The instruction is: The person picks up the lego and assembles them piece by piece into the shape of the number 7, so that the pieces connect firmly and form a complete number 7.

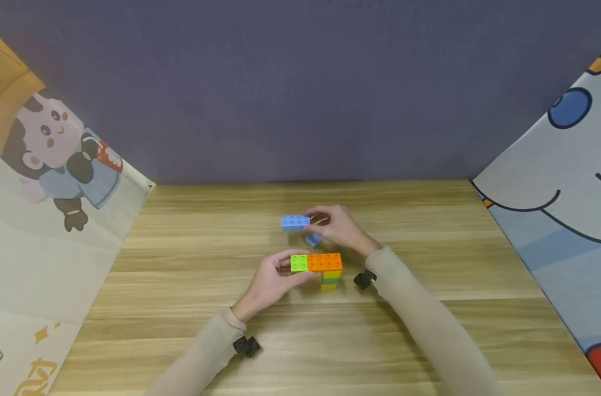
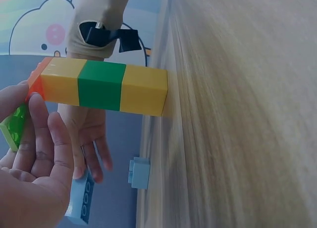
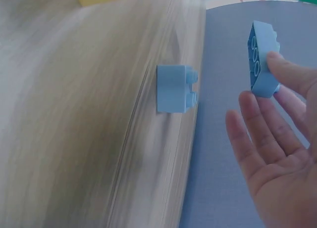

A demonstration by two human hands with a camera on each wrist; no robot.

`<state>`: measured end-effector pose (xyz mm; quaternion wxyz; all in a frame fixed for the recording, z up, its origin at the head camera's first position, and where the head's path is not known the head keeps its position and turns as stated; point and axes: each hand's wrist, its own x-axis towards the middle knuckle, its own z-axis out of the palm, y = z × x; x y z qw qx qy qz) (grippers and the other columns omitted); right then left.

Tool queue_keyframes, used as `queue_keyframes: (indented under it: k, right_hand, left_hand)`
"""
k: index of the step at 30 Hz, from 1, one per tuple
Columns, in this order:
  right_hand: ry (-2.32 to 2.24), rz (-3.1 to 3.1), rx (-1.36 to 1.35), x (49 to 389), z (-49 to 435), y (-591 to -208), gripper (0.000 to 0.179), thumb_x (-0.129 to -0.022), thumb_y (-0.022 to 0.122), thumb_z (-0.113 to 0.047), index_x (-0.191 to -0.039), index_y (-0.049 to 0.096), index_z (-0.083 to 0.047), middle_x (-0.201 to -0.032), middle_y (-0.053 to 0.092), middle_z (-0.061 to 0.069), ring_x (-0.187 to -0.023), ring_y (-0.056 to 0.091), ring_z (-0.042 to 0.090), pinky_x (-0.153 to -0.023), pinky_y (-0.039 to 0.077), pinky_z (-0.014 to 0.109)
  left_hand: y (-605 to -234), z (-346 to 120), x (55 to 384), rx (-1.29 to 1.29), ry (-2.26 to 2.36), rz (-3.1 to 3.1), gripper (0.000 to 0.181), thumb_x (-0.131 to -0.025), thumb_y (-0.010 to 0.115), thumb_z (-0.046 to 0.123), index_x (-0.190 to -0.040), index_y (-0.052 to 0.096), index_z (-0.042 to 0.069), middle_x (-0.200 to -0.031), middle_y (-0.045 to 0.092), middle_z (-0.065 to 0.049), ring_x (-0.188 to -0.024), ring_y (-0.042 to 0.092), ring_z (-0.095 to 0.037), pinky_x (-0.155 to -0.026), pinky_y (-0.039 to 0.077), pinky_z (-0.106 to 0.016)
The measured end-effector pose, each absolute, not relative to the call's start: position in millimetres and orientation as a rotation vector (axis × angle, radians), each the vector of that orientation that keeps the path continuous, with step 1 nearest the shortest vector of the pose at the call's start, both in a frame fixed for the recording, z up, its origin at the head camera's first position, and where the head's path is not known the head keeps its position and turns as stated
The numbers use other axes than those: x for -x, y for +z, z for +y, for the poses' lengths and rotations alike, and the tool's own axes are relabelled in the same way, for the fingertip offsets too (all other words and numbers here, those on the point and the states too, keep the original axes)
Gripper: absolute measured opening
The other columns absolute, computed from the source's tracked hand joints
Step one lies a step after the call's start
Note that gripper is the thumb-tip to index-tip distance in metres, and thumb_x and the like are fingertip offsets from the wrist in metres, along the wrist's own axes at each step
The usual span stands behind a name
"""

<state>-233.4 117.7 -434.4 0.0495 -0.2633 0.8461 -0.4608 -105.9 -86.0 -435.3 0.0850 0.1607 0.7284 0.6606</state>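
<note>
A long orange brick [image 1: 325, 262] lies across the top of an upright stack with a green brick [image 2: 101, 85] between two yellow bricks [image 2: 143, 89]. My left hand [image 1: 270, 280] grips the overhanging side, thumb and fingers around the lime green brick [image 1: 298, 263] joined to the orange one. Farther back, my right hand [image 1: 345, 228] pinches one end of a long light blue brick [image 1: 294, 222], raised above the table. Below it a small blue brick [image 3: 171, 89] stands studs up on the table, touched by neither hand.
The wood-grain table [image 1: 206, 236] meets a dark blue-grey panel [image 1: 300, 99] at the back. Printed panels with cartoon figures flank the left [image 1: 43, 231] and right [image 1: 542, 159] sides. Small black devices [image 1: 247, 346] are worn on both wrists.
</note>
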Motion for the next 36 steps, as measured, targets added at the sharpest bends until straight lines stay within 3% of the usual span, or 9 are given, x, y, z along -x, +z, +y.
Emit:
queue_keyframes:
  k: [11,18,23,28,36]
  right_hand:
    - [-1.485,2.508,0.778,220,132,-421,0.04,-0.084,0.081,-0.027,-0.12,0.07,-0.014,-0.113,0.073,0.008,-0.096,0.072,0.021,-0.083,0.06,0.03]
    - [-1.532,2.515,0.779,209,143,-404,0.04,-0.084,0.08,-0.036,-0.118,0.07,-0.017,-0.112,0.073,0.002,-0.098,0.07,0.017,-0.087,0.059,0.033]
    - [-1.612,2.496,0.759,198,154,-396,0.035,-0.085,0.08,-0.025,-0.117,0.071,-0.013,-0.112,0.073,0.005,-0.099,0.07,0.021,-0.089,0.059,0.04]
    - [-1.644,2.491,0.734,186,162,-393,0.038,-0.084,0.08,-0.016,-0.119,0.069,-0.009,-0.115,0.072,0.008,-0.098,0.07,0.023,-0.087,0.059,0.033]
    - [-1.653,2.505,0.822,166,168,-390,0.034,-0.085,0.08,-0.022,-0.116,0.07,-0.014,-0.113,0.073,0.003,-0.094,0.07,0.017,-0.087,0.059,0.029]
  left_hand:
    - [-435,-84,108,-0.508,1.981,2.155,0.042,-0.085,0.079,0.014,-0.125,0.066,0.01,-0.112,0.074,-0.013,-0.09,0.073,-0.016,-0.079,0.061,-0.031]
    - [-433,-84,107,-0.485,1.965,2.145,0.044,-0.085,0.079,0.016,-0.126,0.065,0.011,-0.114,0.074,-0.013,-0.092,0.073,-0.018,-0.08,0.061,-0.031]
    - [-433,-83,106,-0.491,1.951,2.133,0.045,-0.086,0.078,0.016,-0.128,0.064,0.007,-0.115,0.073,-0.016,-0.091,0.073,-0.016,-0.079,0.061,-0.029]
    - [-434,-83,106,-0.481,1.953,2.133,0.046,-0.086,0.079,0.018,-0.128,0.064,0.009,-0.115,0.073,-0.017,-0.091,0.073,-0.016,-0.078,0.061,-0.029]
    - [-433,-83,107,-0.486,1.944,2.141,0.044,-0.087,0.078,0.019,-0.128,0.064,0.01,-0.117,0.073,-0.014,-0.095,0.072,-0.019,-0.08,0.06,-0.029]
